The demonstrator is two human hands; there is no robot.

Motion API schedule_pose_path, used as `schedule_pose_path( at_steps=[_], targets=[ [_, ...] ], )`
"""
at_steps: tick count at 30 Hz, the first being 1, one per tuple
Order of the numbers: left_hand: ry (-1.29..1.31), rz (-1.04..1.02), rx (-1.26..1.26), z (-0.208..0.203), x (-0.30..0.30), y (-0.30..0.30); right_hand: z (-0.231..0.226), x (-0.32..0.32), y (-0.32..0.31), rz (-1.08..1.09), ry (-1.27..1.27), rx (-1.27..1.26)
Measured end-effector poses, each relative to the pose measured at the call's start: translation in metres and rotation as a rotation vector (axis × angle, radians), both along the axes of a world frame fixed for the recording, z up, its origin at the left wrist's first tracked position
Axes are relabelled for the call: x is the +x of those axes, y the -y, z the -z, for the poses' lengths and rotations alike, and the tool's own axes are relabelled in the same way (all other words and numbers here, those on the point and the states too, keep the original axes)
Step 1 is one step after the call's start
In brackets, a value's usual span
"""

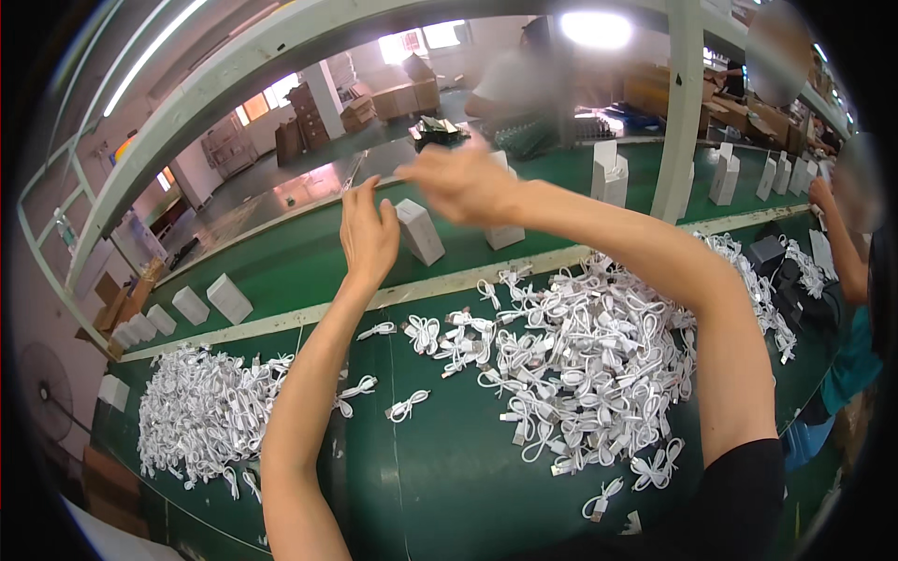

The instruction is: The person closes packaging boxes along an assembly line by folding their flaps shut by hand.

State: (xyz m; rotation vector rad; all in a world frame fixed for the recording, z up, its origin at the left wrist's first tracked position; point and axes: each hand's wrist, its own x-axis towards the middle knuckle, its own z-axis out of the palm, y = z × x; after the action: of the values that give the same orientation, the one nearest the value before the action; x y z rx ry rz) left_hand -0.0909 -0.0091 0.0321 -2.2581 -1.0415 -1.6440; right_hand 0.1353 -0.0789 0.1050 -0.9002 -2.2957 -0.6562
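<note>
My left hand point(368, 236) is raised over the green conveyor belt point(309, 279), its fingers stretched upward and apart, with nothing visible in them. Just right of it stands a white box point(420, 234), its top closed; the thumb is very near its edge, and I cannot tell if they touch. My right hand point(465, 187) reaches across above that box, smeared by motion, so its fingers and anything in them are unclear. It partly hides another white box point(505, 236) behind it. Below my arms lies a large heap of coiled white USB cables point(589, 365).
A second cable heap point(206, 407) lies at the left. Closed white boxes point(229, 297) line the belt's left; boxes with raised flaps point(610, 178) stand to the right. A pale metal post point(678, 112) rises beside the belt. Another person's arm point(842, 238) works at the far right.
</note>
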Motion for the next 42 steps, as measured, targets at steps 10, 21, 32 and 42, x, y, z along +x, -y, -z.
schedule_pose_path(
  at_steps=[10,21,32,42],
  targets=[
    [0.094,0.615,-1.078,-0.007,0.091,0.016,0.017,0.103,0.004,0.177,-0.873,-0.964],
    [0.335,0.628,-1.056,0.002,0.103,0.018,0.043,0.081,-0.008,0.005,-0.963,-1.053],
    [0.244,0.702,-0.970,0.000,0.067,-0.014,0.040,0.074,-0.010,-0.087,-0.486,-0.668],
    [-0.006,0.554,-0.629,-0.003,0.047,0.009,0.033,0.054,-0.017,-0.050,-0.395,-0.544]
  ],
)
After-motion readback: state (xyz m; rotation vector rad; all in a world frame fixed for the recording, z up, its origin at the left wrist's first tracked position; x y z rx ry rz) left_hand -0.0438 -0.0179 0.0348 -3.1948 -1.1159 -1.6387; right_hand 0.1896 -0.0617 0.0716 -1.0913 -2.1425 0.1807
